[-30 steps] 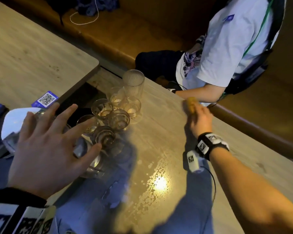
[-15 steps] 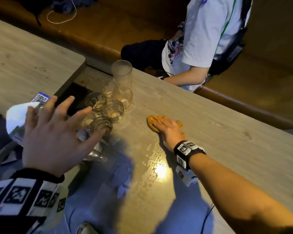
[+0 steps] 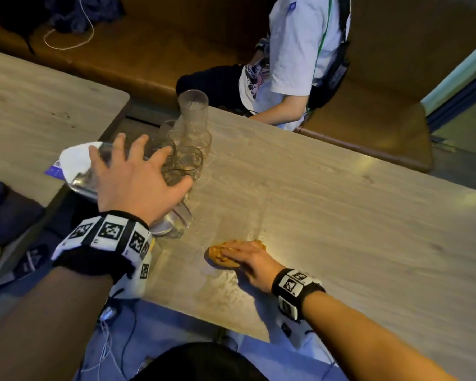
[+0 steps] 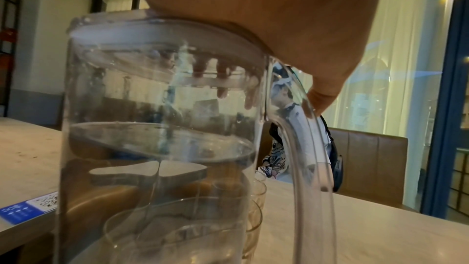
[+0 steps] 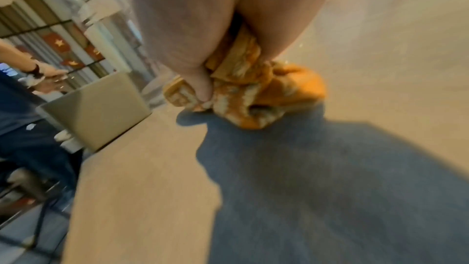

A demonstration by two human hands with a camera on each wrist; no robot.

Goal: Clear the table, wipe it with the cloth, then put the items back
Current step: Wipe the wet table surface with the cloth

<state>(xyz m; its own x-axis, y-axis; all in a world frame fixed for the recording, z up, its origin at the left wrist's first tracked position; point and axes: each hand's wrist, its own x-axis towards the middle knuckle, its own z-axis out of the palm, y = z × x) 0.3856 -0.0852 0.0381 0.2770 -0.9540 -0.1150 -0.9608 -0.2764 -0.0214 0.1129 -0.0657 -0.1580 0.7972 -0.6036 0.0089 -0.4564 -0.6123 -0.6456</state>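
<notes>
An orange cloth (image 3: 217, 253) lies bunched on the wooden table (image 3: 341, 215) near its front edge. My right hand (image 3: 248, 261) lies on top of the cloth, and in the right wrist view its thumb (image 5: 200, 85) pinches the cloth (image 5: 274, 91). My left hand (image 3: 138, 177) rests on top of a clear glass pitcher (image 3: 176, 221) with its fingers spread and straight. In the left wrist view the palm (image 4: 279, 17) sits on the rim of the pitcher (image 4: 157, 127), which is about half full of water. Several small glasses (image 3: 188, 159) and a tall ribbed glass (image 3: 193, 111) cluster just beyond it.
A second table (image 3: 39, 111) stands to the left across a narrow gap, with a white paper item (image 3: 72, 158) and a blue QR card (image 3: 54, 170) at its corner. A seated person (image 3: 294, 64) is on the bench (image 3: 149, 59) behind the far edge.
My right hand has dragged the cloth from the table's far edge back toward the near edge. The left hand has stayed on the pitcher.
</notes>
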